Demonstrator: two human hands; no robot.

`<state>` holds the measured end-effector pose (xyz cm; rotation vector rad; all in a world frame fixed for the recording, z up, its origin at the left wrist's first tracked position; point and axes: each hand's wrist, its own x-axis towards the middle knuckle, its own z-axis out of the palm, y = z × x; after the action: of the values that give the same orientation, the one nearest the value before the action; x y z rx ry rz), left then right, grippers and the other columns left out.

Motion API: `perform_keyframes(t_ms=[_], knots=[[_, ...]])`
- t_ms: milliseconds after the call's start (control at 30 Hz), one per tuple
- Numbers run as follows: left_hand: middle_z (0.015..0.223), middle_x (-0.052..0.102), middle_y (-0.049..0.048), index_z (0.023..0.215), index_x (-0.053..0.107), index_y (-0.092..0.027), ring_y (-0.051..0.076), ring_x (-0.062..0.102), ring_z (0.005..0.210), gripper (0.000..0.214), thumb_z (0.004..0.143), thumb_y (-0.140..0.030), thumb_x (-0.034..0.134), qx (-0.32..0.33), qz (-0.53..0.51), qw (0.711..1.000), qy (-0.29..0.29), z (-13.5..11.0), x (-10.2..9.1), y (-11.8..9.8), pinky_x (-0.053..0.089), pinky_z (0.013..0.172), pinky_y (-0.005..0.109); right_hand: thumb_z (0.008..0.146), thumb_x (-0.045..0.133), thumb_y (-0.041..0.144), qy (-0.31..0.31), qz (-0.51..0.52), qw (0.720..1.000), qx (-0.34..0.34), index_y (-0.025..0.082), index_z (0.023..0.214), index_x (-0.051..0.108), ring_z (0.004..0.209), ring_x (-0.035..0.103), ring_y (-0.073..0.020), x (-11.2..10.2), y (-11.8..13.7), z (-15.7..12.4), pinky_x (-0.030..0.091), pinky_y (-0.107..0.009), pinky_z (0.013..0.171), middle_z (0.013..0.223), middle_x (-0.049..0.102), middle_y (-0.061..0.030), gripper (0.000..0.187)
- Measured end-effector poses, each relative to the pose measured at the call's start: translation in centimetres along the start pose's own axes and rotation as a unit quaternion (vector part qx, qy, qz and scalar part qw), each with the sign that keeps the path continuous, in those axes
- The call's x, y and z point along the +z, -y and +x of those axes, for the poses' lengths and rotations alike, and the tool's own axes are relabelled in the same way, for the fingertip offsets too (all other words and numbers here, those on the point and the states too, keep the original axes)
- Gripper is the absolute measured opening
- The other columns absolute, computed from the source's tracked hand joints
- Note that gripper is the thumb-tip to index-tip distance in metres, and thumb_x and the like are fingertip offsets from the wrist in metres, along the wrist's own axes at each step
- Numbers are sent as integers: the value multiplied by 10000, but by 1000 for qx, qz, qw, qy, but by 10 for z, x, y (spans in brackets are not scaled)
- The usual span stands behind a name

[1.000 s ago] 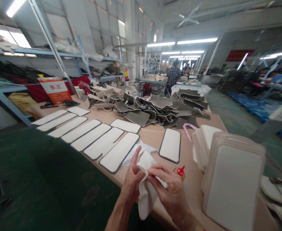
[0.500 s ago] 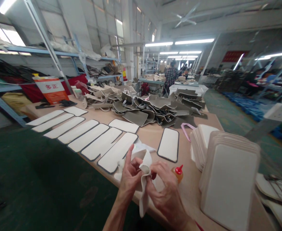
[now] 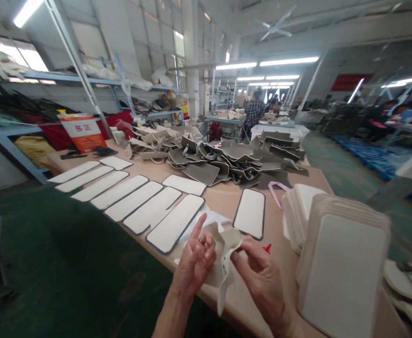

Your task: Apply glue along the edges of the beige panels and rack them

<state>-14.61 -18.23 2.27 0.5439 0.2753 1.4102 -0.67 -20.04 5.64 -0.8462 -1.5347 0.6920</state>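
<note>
Off-white folded piece [image 3: 232, 239], soft and bent, is in the person's hands above the near edge of the counter [image 3: 222, 198], its narrow end hanging down. A row of dark spots runs along its folded edge. The right hand [image 3: 260, 277] pinches its upper right edge, fingers closed on it with the thumb below. The left hand [image 3: 196, 258] is beside the piece's left part, forefinger pointing up and the other fingers curled; whether they grip it I cannot tell. Just behind the right hand shows a red nozzle [image 3: 267, 249]. A crumpled white sheet [image 3: 213, 217] lies beyond the piece, next to a row of pale dark-edged panels [image 3: 176, 223]. A lone dark-edged panel [image 3: 249, 213] lies to the right, near a pink strip [image 3: 277, 193] and a stack of pale panels [image 3: 347, 272]. Farther back rises a heap of grey-brown pieces [image 3: 201, 172].
</note>
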Motion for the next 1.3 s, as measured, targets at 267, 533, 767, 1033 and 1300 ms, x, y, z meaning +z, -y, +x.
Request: perform_keyframes(t_ms=[267, 533, 767, 1033, 1300], knots=[[764, 599, -16, 1463, 248, -288, 118, 563, 628, 1074, 575, -304, 852, -9, 107, 994, -31, 3, -1, 6, 447, 589, 211, 779, 608, 98, 29, -102, 992, -69, 212, 938, 706, 784, 641, -163, 13, 7, -3, 528, -255, 702, 861, 688, -41, 219], [705, 551, -70, 1465, 226, -281, 83, 512, 557, 1137, 522, -146, 848, 13, 126, 991, -50, 4, 5, 7, 423, 526, 179, 776, 563, 69, 60, -140, 982, -112, 184, 797, 690, 696, 611, -156, 6, 9, 2, 488, -266, 630, 726, 661, -33, 173], [714, 550, -71, 1472, 183, -293, 55, 479, 530, 1125, 567, -108, 826, 48, 190, 980, -40, 2, 7, -3, 383, 506, 160, 719, 535, 45, 44, -249, 950, -185, 192, 695, 618, 598, 551, -138, 5, 9, 6, 419, -280, 602, 629, 609, -6, 171], [703, 549, -64, 1486, 142, -257, 71, 483, 577, 1150, 565, -57, 802, 76, 291, 953, -44, 1, 5, -14, 396, 565, 180, 684, 484, 34, 48, -297, 925, -230, 204, 643, 543, 570, 516, -132, 4, 2, 7, 386, -284, 588, 593, 583, 5, 184], [694, 507, -73, 1472, 186, -276, 56, 444, 543, 1111, 575, -100, 818, 47, 184, 979, -78, -2, 13, -11, 374, 522, 168, 670, 488, 59, -15, -227, 960, -163, 203, 610, 518, 549, 490, -120, 10, 7, 3, 403, -253, 547, 570, 528, 18, 159]])
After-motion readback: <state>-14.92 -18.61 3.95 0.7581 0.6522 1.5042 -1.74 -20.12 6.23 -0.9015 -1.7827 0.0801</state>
